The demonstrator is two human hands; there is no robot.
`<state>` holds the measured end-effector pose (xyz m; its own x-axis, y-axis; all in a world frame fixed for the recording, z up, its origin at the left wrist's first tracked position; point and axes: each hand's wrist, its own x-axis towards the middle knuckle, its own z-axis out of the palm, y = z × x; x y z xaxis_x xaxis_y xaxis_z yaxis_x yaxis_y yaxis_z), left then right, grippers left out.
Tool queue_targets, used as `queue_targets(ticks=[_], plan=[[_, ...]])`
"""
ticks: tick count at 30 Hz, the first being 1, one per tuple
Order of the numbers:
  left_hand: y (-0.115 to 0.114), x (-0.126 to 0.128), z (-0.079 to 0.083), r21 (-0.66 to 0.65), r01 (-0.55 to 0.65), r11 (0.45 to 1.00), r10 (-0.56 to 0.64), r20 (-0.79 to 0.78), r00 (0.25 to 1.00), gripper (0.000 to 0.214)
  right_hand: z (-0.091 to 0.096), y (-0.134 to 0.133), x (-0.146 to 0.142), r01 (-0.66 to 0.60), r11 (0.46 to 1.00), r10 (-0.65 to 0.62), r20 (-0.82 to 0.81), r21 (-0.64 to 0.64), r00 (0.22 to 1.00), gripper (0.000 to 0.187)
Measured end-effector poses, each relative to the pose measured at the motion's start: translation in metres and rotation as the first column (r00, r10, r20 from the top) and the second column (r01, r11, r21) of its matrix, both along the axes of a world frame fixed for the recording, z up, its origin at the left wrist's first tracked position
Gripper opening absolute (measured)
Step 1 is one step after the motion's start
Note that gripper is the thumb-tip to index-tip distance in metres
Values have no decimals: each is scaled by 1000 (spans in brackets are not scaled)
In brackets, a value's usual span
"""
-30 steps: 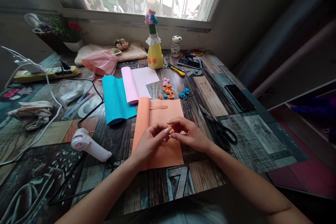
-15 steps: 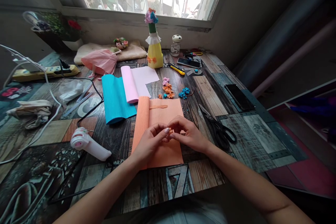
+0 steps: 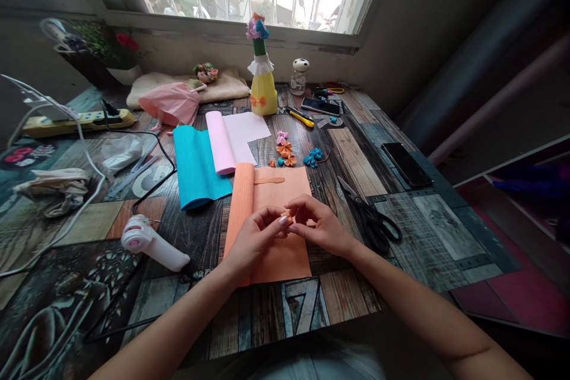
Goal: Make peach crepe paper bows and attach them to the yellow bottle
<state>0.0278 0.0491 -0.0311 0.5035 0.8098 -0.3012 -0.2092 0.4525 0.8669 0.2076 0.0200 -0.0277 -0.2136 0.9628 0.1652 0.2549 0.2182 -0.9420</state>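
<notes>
Near centre: left hand (image 3: 255, 238) and right hand (image 3: 321, 229), fingertips drawn together, both pinching a small orange scrap (image 3: 287, 215) just above the orange sheet (image 3: 278, 258). On the table (image 3: 351, 160), left of the sheet, white glue gun (image 3: 149, 243) with black cord; right of the sheet, black scissors (image 3: 371, 219) lying flat. On the sheet's far part, a thin orange strip (image 3: 268, 180). Farther, left to right: blue roll (image 3: 193, 166) and pink roll (image 3: 231, 139), partly unrolled, side by side; small paper flowers (image 3: 285, 152); dark phone (image 3: 405, 164) near the right edge. Far, under the window: power strip (image 3: 75, 123), doll (image 3: 173, 102), yellow bottle (image 3: 262, 94) topped with paper blooms.
</notes>
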Motion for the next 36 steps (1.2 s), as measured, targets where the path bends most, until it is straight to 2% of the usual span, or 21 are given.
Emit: queue_targets(ticks=[6,11,24,29,36], plan=[[0,0,-2,-10,17,1000,-17,13,1000,27,0,0,1,5,999,-7,47,45,999,13],[0,0,-1,-35,20,999,-19,26,999,27,-2,-1,0,-8,997,4,52,77,999,12],[-1,0,0,5,6,1000,-6,-6,1000,26,-1,-2,0,-11,998,8,59,63,998,16],[-1,0,2,4,-5,1000,5,-7,1000,26,-2,-1,-1,44,998,-45,27,52,999,22],[-1,0,0,33,-45,998,46,-16,999,26,-1,1,-1,13,991,-23,76,133,997,14]])
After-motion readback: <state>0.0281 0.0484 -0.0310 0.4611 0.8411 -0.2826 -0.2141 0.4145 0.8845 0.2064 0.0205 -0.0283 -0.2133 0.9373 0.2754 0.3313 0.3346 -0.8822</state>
